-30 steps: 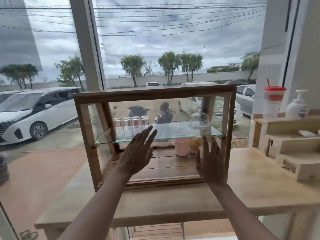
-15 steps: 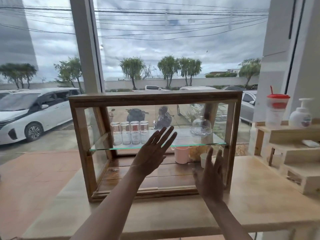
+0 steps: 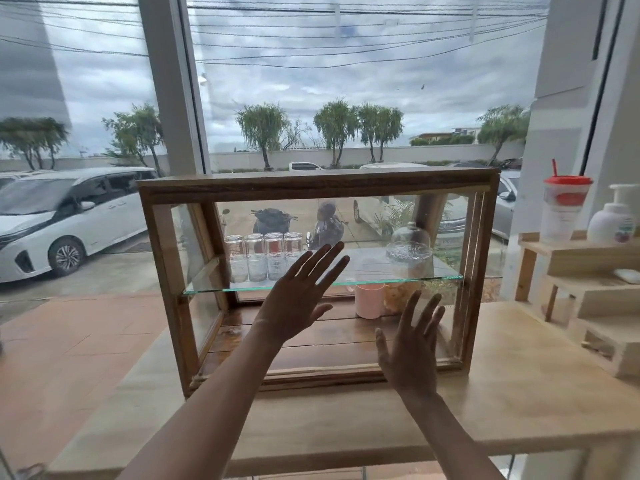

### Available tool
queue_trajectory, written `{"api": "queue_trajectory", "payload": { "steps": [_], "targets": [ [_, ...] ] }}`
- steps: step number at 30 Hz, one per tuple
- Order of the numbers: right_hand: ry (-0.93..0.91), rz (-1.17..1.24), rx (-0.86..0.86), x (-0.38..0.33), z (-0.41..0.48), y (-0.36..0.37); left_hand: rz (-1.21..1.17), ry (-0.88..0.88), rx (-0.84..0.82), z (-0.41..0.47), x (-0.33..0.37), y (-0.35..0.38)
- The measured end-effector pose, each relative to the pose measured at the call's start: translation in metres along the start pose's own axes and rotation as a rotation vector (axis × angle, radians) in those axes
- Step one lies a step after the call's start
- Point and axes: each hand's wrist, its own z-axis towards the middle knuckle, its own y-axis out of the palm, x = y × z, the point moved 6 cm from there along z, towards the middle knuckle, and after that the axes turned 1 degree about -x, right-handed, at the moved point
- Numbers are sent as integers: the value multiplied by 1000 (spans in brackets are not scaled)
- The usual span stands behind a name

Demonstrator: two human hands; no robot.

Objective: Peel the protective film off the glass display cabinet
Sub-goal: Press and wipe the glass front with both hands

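Glass display cabinet (image 3: 317, 188), wood-framed, stands on a pale wooden counter (image 3: 519, 393) against a big window. Film on the front glass not distinguishable from the pane itself.

Left hand (image 3: 298, 299) raised before the middle of the front pane, fingers spread wide and straight, nothing held. Right hand (image 3: 412, 344) lower and to the right, near the bottom rail, also fully spread and empty. Whether either palm touches the glass: cannot tell.

Inside, upper glass shelf (image 3: 214, 289): four clear glasses (image 3: 258, 258) in a row at left, one glass dome (image 3: 410, 251) at right. Below the shelf: one pink cup (image 3: 370, 301), with something yellowish, unclear, just beside it on the right.

Right of the cabinet, a stepped wooden rack (image 3: 588, 258) carrying one red-lidded tumbler (image 3: 564, 209) and one white pump bottle (image 3: 614, 220).

Outside, far: a white van (image 3: 65, 216) at left, two scooters seen through the cabinet.
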Motion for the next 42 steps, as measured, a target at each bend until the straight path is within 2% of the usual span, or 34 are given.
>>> {"api": "queue_trajectory", "payload": {
  "steps": [11, 35, 42],
  "targets": [
    [-24, -13, -9, -33, -12, 16, -6, -15, -20, -27, -26, 2],
    [-97, -75, -100, -118, -40, 57, 37, -162, -116, -95, -94, 9],
    [-115, -108, -112, -136, -46, 63, 40, -193, -95, -107, -106, 4]
  ]
}}
